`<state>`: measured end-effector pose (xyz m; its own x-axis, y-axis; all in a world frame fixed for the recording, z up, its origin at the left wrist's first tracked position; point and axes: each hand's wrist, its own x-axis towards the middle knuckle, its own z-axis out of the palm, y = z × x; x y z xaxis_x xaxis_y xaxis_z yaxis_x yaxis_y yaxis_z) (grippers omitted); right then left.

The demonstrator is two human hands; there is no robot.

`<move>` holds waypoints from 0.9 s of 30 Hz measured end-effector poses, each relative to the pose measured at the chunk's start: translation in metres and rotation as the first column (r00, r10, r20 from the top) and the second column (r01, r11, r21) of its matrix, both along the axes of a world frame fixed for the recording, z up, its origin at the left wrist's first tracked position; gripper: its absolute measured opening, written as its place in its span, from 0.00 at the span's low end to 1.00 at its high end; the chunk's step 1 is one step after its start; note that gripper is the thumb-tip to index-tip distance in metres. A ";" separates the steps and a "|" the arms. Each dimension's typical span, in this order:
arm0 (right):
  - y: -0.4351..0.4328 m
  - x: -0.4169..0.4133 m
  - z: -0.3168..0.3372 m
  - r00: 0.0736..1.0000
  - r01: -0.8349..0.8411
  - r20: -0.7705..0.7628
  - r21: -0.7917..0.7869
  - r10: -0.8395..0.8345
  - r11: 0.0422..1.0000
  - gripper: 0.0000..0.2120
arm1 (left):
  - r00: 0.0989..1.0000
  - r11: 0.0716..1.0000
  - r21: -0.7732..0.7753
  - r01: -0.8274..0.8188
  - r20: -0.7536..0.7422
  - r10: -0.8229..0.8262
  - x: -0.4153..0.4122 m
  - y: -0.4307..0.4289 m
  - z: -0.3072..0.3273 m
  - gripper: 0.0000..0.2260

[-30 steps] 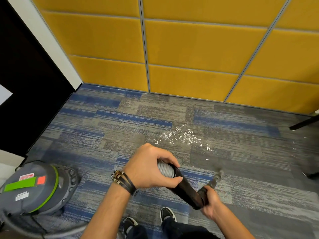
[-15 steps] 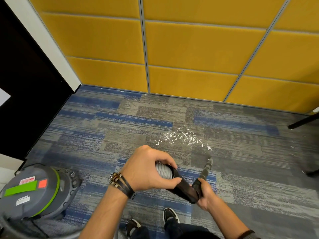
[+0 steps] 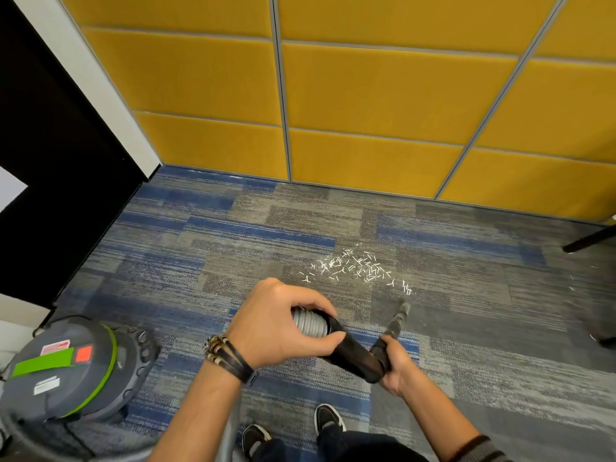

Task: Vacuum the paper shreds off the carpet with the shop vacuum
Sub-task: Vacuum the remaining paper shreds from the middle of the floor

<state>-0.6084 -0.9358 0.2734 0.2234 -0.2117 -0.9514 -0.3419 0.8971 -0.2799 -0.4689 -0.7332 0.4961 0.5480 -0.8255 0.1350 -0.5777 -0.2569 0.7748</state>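
White paper shreds lie scattered on the grey-and-blue carpet, just past my hands. My left hand grips the ribbed grey hose where it joins the black curved handle. My right hand grips the handle's far end, and the thin grey nozzle points from it toward the right end of the shreds, its tip a short way from them. The grey shop vacuum with a green band stands at the lower left.
A yellow padded wall closes the far side. A black panel stands at the left. A dark furniture leg reaches in at the right edge. My two shoes are at the bottom, under my hands.
The nozzle has swung left and forward, from pointing off to the right to pointing at the right end of the shreds. My right hand moved slightly left with it.
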 end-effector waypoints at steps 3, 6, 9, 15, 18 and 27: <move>-0.012 0.009 0.003 1.000 -0.009 0.021 -0.001 0.009 1.000 0.14 | 0.999 0.999 -0.024 -0.042 -0.002 0.042 0.004 -0.009 0.003 0.11; -0.025 0.010 0.005 0.999 0.008 0.040 -0.038 -0.007 0.999 0.12 | 0.996 0.996 -0.050 -0.072 0.046 0.074 0.005 -0.020 0.007 0.11; -0.043 0.009 0.007 0.999 -0.007 0.053 -0.056 0.010 0.998 0.11 | 0.995 0.997 -0.040 -0.060 0.081 0.063 0.001 -0.032 0.011 0.11; -0.069 0.025 -0.006 0.991 -0.134 -0.011 -0.094 0.133 0.987 0.12 | 0.984 0.991 0.025 -0.129 0.130 0.124 -0.015 -0.052 -0.009 0.12; -0.069 0.039 -0.013 0.979 -0.203 0.005 -0.097 0.204 0.974 0.14 | 0.971 0.981 0.005 -0.192 0.146 0.189 -0.011 -0.050 -0.008 0.14; -0.072 0.003 -0.022 0.978 -0.209 -0.019 -0.048 0.208 0.977 0.24 | 0.997 0.999 0.023 -0.044 0.058 0.042 -0.026 -0.068 0.000 0.14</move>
<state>-0.6051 -1.0074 0.2516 0.2541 -0.2088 -0.9444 -0.5240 0.7909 -0.3159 -0.4944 -0.8015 0.4961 0.5751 -0.8047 0.1473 -0.6090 -0.3008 0.7339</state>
